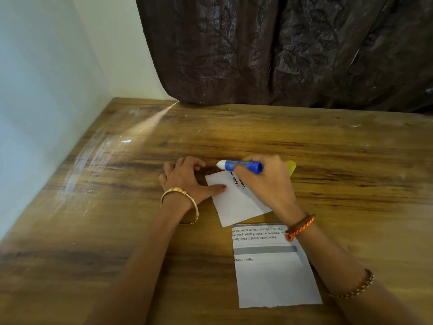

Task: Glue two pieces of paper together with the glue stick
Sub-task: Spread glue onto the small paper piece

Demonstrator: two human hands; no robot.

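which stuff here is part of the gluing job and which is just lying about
In the job: glue stick in the right hand; small paper pinned by the left hand; larger printed paper.
Lying about: yellow cap; brown curtain.

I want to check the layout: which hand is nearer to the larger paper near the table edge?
Right. The right hand holds the glue stick just beyond the larger paper, its wrist crossing over it; the left hand is farther away.
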